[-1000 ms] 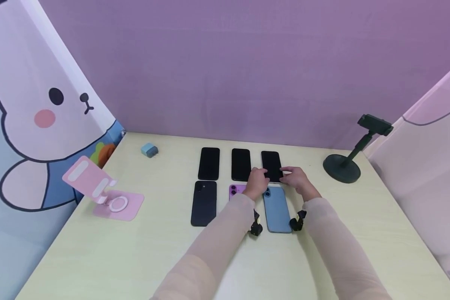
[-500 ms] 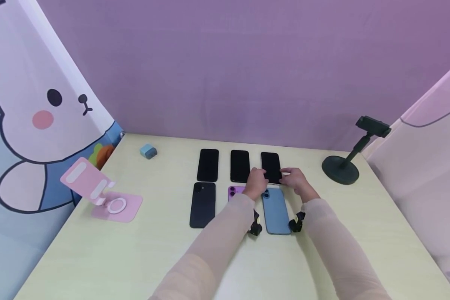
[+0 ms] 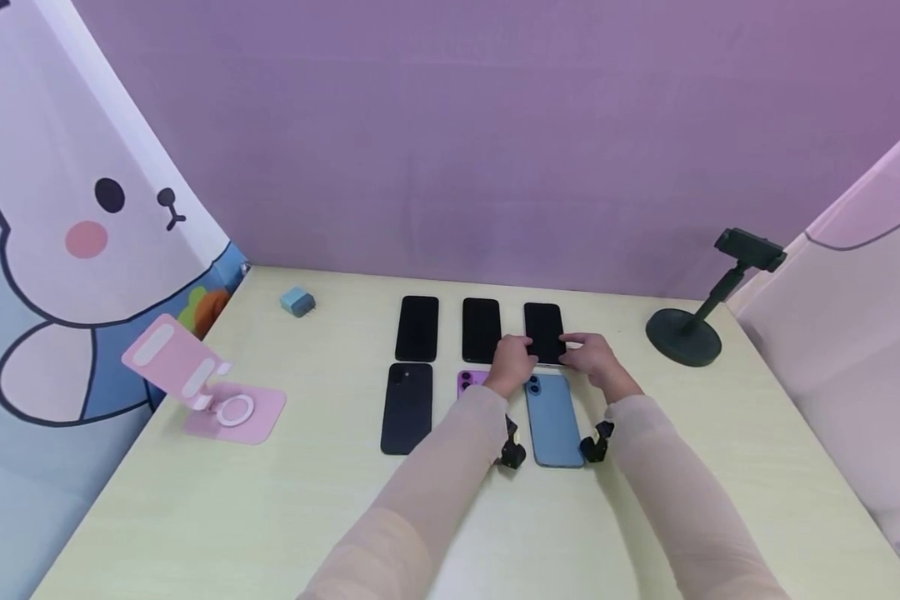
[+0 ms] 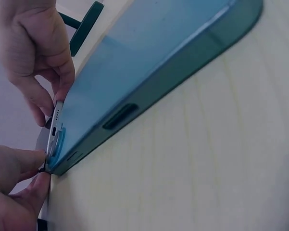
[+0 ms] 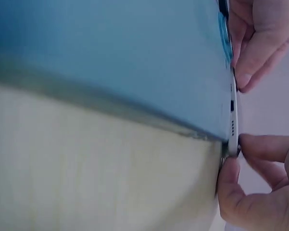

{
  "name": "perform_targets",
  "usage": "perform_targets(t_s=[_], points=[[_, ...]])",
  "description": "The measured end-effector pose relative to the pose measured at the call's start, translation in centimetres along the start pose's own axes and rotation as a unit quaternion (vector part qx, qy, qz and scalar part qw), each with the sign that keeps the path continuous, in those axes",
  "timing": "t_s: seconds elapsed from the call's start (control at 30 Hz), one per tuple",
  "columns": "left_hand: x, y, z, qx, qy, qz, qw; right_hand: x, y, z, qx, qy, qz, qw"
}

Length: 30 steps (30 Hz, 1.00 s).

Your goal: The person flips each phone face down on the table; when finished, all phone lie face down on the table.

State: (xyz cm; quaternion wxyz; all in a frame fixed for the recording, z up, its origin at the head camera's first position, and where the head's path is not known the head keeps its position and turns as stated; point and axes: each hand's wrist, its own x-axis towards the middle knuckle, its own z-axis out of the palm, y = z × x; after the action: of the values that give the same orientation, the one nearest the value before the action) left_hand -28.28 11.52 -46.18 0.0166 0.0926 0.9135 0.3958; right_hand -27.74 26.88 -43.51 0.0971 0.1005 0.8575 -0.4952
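Note:
A phone with a black screen (image 3: 544,325) lies screen up at the right end of the back row. My left hand (image 3: 513,365) pinches its near left corner, and my right hand (image 3: 594,358) pinches the near right corner between thumb and fingers. Its pale bottom edge (image 5: 233,120), with speaker holes and a port, shows in the right wrist view. Just in front lies a blue phone (image 3: 555,425), back up, its camera end close to that edge. A purple phone (image 3: 468,380) is mostly hidden under my left wrist and sleeve.
Two more black-screened phones, one at the left (image 3: 417,328) and one in the middle (image 3: 481,330), share the back row. A dark phone (image 3: 407,408) lies front left. Further out are a pink folding stand (image 3: 232,417), a blue charger plug (image 3: 297,301) and a dark green stand (image 3: 682,337).
Both hands keep their places at the phone's near corners. The whole head view shifts slightly; nothing on the table has visibly moved.

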Motion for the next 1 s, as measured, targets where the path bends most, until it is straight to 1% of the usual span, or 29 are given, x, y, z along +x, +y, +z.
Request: perform_targets(t_s=[0.1,0.23,0.4,0.5,0.6,0.73,0.8,0.93,1.0], points=[[-0.1,0.1,0.0,-0.003,-0.001,-0.004,1.0000,0.1,0.3,-0.3,0.010,-0.007,-0.004,1.000],[-0.3,0.4,0.0,-0.011,-0.002,-0.001,0.9999,0.1,0.2,-0.8,0.025,-0.015,0.006,1.000],[-0.4,0.7,0.0,-0.021,-0.010,-0.007,0.9997,-0.4,-0.5,-1.2,0.052,-0.021,0.008,0.998],[-0.4,0.7,0.1,-0.024,-0.006,-0.010,0.9996,-0.6,-0.9,-1.4,0.071,-0.028,0.003,0.997],[-0.3,0.7,0.1,-0.016,-0.005,0.004,0.9999,-0.8,-1.1,-1.5,0.091,-0.034,-0.006,0.995],[-0.4,0.7,0.1,-0.011,0.002,0.038,0.9992,-1.1,-1.3,-1.6,0.116,-0.044,-0.028,0.992],[-0.5,0.8,0.1,-0.019,0.003,0.046,0.9987,-1.2,-1.4,-1.6,0.119,-0.048,-0.039,0.991],[-0.6,1.0,0.2,-0.036,-0.008,0.039,0.9985,-1.5,-1.5,-1.6,0.120,-0.053,-0.051,0.990],[-0.6,1.1,0.3,-0.052,-0.014,0.035,0.9979,-1.5,-1.5,-1.6,0.122,-0.054,-0.049,0.990]])
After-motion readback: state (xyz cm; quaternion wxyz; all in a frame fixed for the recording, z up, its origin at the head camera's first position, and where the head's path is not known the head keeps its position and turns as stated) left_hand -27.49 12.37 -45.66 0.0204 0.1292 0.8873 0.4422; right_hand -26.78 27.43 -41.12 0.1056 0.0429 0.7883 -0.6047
